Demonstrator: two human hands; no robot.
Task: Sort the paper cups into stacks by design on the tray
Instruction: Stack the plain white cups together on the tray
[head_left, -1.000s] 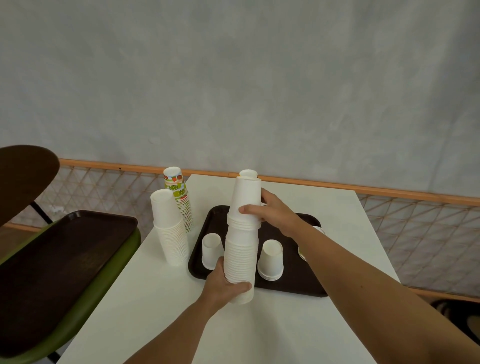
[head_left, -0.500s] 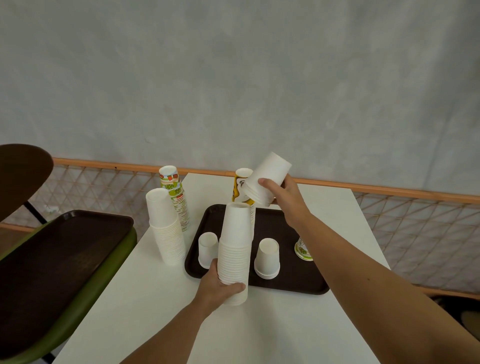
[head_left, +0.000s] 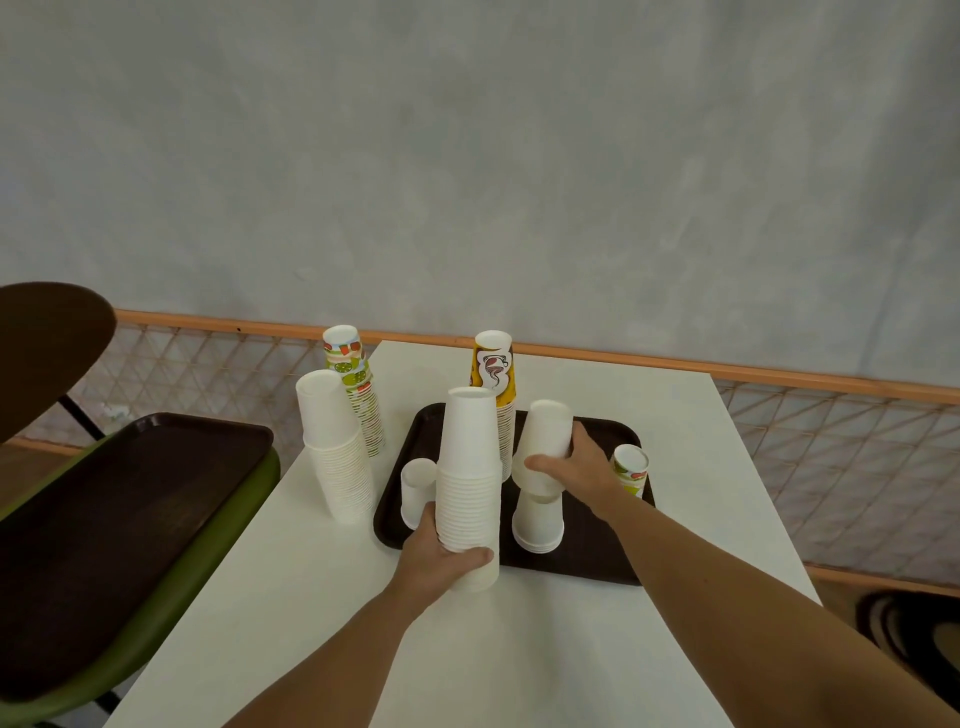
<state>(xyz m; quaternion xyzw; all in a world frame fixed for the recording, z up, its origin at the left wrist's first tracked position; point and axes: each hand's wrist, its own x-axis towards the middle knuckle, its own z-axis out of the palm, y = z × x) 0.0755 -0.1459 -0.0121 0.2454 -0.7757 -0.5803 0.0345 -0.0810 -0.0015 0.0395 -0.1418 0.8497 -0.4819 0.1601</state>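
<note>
My left hand (head_left: 441, 558) grips the bottom of a tall stack of plain white cups (head_left: 469, 467), upside down at the front edge of the dark brown tray (head_left: 587, 564). My right hand (head_left: 582, 462) holds a plain white cup (head_left: 543, 444) upside down, just above a short white stack (head_left: 538, 522) on the tray. A small white cup (head_left: 415, 488) stands at the tray's left. A yellow patterned stack (head_left: 496, 376) stands at the tray's back, and a fruit-print cup (head_left: 630, 467) at its right.
On the white table (head_left: 519, 654), left of the tray, stand a tall white cup stack (head_left: 335, 447) and a fruit-print stack (head_left: 356, 384). A second dark tray (head_left: 119, 519) lies on a green chair at left. A mesh fence with an orange rail runs behind.
My right hand lifted a white cup off the top of the tall stack, swung it up and right, then lowered it over the short white stack. My left hand kept holding the tall stack.
</note>
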